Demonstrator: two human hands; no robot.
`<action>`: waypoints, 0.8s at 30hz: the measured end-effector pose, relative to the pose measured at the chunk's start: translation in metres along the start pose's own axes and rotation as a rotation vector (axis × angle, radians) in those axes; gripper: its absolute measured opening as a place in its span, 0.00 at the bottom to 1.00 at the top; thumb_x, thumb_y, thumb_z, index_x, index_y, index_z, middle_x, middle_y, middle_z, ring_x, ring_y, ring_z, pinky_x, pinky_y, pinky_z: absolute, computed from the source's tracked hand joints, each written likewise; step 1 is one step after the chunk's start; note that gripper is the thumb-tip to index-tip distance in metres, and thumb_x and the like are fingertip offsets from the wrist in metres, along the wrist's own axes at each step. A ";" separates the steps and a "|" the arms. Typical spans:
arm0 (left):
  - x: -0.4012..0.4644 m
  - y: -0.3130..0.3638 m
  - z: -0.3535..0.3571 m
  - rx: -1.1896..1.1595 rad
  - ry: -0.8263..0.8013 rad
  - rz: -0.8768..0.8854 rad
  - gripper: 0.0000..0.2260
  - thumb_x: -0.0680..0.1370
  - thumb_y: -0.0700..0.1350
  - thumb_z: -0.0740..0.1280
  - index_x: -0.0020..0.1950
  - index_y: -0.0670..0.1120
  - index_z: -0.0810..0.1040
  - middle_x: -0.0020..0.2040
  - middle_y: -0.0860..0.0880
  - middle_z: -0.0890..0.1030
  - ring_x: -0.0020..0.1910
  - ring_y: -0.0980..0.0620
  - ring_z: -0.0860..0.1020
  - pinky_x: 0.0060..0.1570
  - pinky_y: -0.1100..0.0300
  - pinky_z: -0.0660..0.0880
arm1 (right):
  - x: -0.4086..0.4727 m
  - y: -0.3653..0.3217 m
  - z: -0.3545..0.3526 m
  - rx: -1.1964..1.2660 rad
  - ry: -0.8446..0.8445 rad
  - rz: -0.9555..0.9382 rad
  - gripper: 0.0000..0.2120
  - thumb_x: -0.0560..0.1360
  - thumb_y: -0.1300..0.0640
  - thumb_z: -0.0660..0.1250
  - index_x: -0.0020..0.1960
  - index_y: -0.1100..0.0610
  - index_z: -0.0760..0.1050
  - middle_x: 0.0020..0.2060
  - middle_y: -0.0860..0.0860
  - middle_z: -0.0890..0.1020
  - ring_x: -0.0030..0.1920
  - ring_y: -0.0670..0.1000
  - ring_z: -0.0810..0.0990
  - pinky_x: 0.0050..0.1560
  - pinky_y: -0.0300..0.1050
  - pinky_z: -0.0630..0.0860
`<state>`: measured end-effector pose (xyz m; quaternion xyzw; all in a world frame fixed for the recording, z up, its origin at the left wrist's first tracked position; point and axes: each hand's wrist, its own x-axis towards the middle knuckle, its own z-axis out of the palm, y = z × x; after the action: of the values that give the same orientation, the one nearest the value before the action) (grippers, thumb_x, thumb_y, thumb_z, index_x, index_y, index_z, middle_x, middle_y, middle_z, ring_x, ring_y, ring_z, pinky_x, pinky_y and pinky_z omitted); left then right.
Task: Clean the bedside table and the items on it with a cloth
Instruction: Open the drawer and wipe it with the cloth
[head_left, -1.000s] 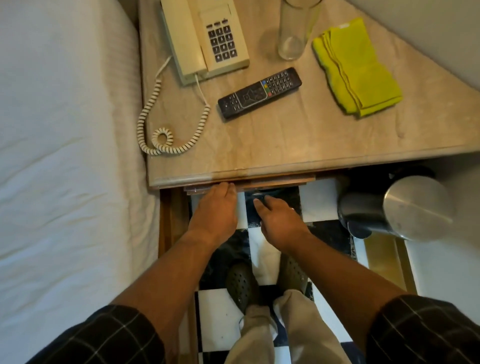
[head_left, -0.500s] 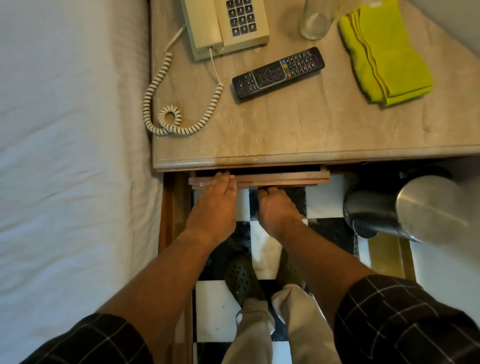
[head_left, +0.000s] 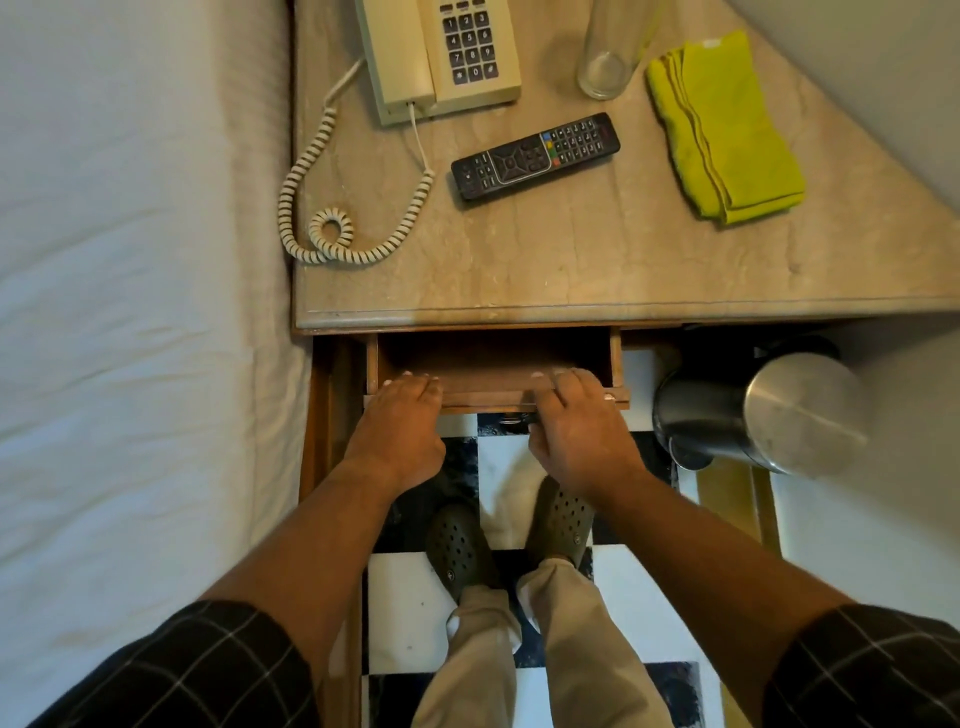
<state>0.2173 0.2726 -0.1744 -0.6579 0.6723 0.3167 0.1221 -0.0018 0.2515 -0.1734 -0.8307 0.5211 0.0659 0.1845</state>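
The bedside table has a beige stone top. On it lie a folded yellow-green cloth at the right, a black remote in the middle, a cream telephone with a coiled cord, and a clear glass. Below the top, a wooden drawer stands partly pulled out and looks bare inside. My left hand and my right hand both grip the drawer's front edge, fingers curled over it.
A white bed runs along the left side of the table. A steel bin stands on the floor at the right, under the table's edge. My feet in dark clogs stand on black-and-white floor tiles. A wall closes the upper right.
The drawer has slid out from under the table top. Both hands moved apart along its front edge and pulled it toward me.
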 end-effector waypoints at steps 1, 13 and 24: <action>0.001 -0.001 -0.001 0.003 -0.005 -0.002 0.33 0.76 0.44 0.68 0.78 0.45 0.58 0.77 0.46 0.64 0.77 0.46 0.59 0.78 0.50 0.52 | 0.003 0.007 -0.001 -0.035 -0.040 0.019 0.25 0.73 0.52 0.68 0.67 0.60 0.69 0.57 0.58 0.77 0.59 0.58 0.74 0.54 0.53 0.75; -0.060 0.010 0.023 -0.140 -0.155 -0.094 0.27 0.76 0.43 0.66 0.75 0.48 0.65 0.71 0.48 0.72 0.71 0.47 0.68 0.71 0.52 0.65 | -0.043 -0.003 0.016 -0.063 -0.357 0.107 0.15 0.77 0.56 0.65 0.64 0.52 0.72 0.59 0.52 0.75 0.59 0.54 0.73 0.61 0.51 0.72; -0.040 0.014 0.005 -0.124 -0.225 -0.079 0.16 0.79 0.54 0.62 0.63 0.49 0.76 0.60 0.49 0.78 0.57 0.50 0.77 0.58 0.56 0.76 | -0.024 0.024 -0.022 0.500 0.152 0.606 0.16 0.79 0.46 0.60 0.41 0.54 0.79 0.38 0.52 0.81 0.41 0.53 0.78 0.39 0.44 0.69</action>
<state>0.2071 0.3070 -0.1519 -0.6504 0.6070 0.4244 0.1683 -0.0359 0.2542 -0.1512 -0.5715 0.7546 -0.0730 0.3141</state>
